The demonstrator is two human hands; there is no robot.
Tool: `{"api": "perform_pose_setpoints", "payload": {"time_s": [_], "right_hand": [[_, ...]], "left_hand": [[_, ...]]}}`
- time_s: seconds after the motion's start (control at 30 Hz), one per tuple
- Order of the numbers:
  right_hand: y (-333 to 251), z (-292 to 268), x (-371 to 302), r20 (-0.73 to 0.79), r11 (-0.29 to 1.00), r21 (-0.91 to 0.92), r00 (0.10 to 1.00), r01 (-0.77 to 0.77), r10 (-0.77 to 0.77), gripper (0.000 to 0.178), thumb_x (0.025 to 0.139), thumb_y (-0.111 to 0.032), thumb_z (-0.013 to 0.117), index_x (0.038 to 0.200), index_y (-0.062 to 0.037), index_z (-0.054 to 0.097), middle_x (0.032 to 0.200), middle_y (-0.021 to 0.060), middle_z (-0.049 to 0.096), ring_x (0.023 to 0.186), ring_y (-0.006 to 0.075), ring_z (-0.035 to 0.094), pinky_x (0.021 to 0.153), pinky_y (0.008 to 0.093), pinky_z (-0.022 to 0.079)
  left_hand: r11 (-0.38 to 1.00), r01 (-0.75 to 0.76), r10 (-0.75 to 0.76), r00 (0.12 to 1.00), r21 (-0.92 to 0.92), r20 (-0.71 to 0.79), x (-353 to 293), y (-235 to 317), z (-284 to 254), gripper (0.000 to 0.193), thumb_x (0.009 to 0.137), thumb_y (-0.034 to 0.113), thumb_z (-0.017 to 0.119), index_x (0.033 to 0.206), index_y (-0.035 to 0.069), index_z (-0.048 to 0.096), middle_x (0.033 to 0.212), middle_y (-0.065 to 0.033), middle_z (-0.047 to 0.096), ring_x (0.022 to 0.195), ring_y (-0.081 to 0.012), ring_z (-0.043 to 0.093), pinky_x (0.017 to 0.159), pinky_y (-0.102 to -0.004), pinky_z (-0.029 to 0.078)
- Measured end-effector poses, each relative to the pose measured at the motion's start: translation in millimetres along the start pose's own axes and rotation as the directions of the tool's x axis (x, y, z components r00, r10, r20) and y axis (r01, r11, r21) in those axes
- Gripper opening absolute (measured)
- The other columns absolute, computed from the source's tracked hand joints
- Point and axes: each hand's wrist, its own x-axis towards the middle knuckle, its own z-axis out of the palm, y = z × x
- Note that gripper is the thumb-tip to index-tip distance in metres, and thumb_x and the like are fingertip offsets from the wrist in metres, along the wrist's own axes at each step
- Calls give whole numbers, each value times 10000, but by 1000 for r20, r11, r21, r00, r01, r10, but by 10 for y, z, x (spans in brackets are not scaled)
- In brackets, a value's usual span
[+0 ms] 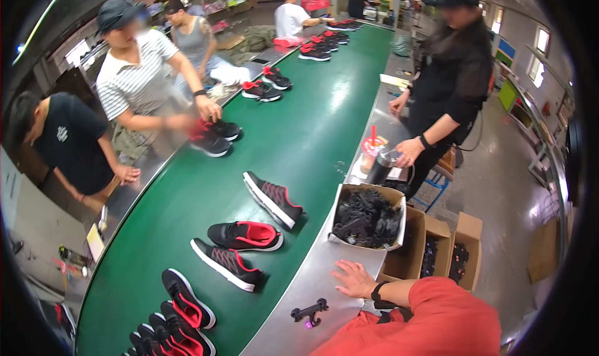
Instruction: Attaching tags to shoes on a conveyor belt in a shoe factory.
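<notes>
My right hand (354,280) lies open on the metal ledge (293,321), fingers spread and nothing in them. My left hand is not in view. Near my right hand, on the ledge, is a small black plastic hanger-like piece (309,311) with a purple tag. Just beyond the hand stands a carton (368,243) heaped with similar-looking black plastic pieces. On the green conveyor belt (318,137), black sneakers with red linings lie untouched by me: one sneaker (273,200) on its side, a pair (234,253) closer, and several bunched sneakers (181,312) at the lower left.
More open cartons (430,247) stand beside the ledge. A drink cup (372,153) and a dark tumbler (384,164) are farther along, near a person in black (449,69). Across the belt, a person in a striped shirt (134,75) handles sneakers (212,137); others are nearby.
</notes>
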Motion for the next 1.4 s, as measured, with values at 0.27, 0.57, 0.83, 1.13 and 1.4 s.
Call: {"api": "perform_pose_setpoints", "payload": {"time_s": [0.27, 0.57, 0.83, 1.13, 1.4], "right_hand": [[26, 39, 23, 6, 997, -67, 999, -35, 35, 595, 807, -375, 627, 1336, -147, 477, 1433, 165, 344, 1340, 348, 303, 1047, 521, 255], [-67, -124, 288, -75, 981, 188, 996, 51, -38, 465, 766, -196, 675, 1197, -72, 549, 1272, 172, 490, 1204, 355, 433, 1005, 473, 316], [-788, -305, 708, 276, 872, 195, 828, 448, -488, 377, 647, -178, 786, 952, -67, 596, 926, 104, 573, 933, 291, 540, 825, 407, 404], [-734, -286, 839, 469, 927, 289, 809, 238, -354, 205, 667, -154, 765, 749, -55, 605, 749, 102, 590, 803, 314, 576, 704, 415, 457], [-1284, -434, 1250, 704, 587, 652, 671, -480, -233, 136, 911, -83, 565, 1020, -6, 536, 810, 66, 651, 692, 140, 629, 618, 277, 496]], "left_hand": [[962, 205, -198, 978, -180, 59, 132, 73, -152, 547, 939, 132, 403, 1435, -41, 250, 1451, -318, 289, 1360, -450, 278, 1114, -532, 229], [903, 336, -169, 852, -269, 496, 442, 164, -936, 578, 825, 2, 414, 1389, -57, 297, 1439, -335, 258, 1344, -479, 253, 1083, -535, 264], [803, 270, -200, 962, -531, 187, 1663, -286, -1116, 461, 773, -30, 558, 1227, 42, 518, 1197, -145, 530, 1095, -349, 533, 909, -429, 465], [861, 163, -148, 987, -482, 69, 3043, -779, -775, 362, 820, -31, 480, 1160, 72, 550, 1346, -119, 489, 986, -354, 596, 829, -435, 503], [742, -281, 302, 951, -609, -70, 2947, -726, -745, 153, 774, 32, 551, 916, 71, 591, 994, -75, 586, 881, -287, 600, 742, -388, 517]]}}
